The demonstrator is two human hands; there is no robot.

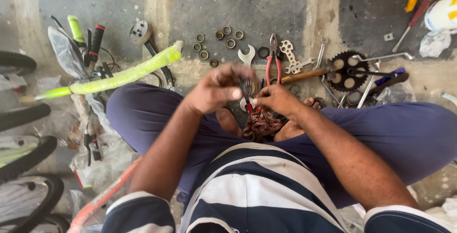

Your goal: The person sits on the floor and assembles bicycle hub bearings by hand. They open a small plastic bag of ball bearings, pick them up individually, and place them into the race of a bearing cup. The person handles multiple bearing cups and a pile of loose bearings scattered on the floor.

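Left hand (216,90): raised above the lap, fingers curled and closed round a small dark metal part (248,88); motion blur hides the part's exact shape.

Right hand (276,100): beside the left, fingertips pinched on the same part from the other side. The two hands meet at it, just above the crossed legs.

Rusty chain (261,124): bunched in a heap in the lap, directly below the hands; its lower part is hidden by the striped shirt (247,190).

Floor (247,4), bare concrete, carrying:
- red-handled pliers (272,61), lying just beyond the hands; tips of the handles hidden by the right hand.
- open-ended spanner (246,55), just left of the pliers; its lower shank is covered by the left hand.
- brass rings (216,42), loosely scattered in a group, well beyond the left hand.
- black toothed sprocket (349,71), right of the pliers, crossed by a wooden-handled hammer (304,75) and thin metal tools.
- yellow-green wrapped tube (126,75), lying slantwise by the left knee.
- black bicycle tyres (24,161), cut off by the left edge.
- red-handled screwdriver (412,23), upper right, apart from the rest.

Upper-right corner: a white container, cut off, kind unclear.
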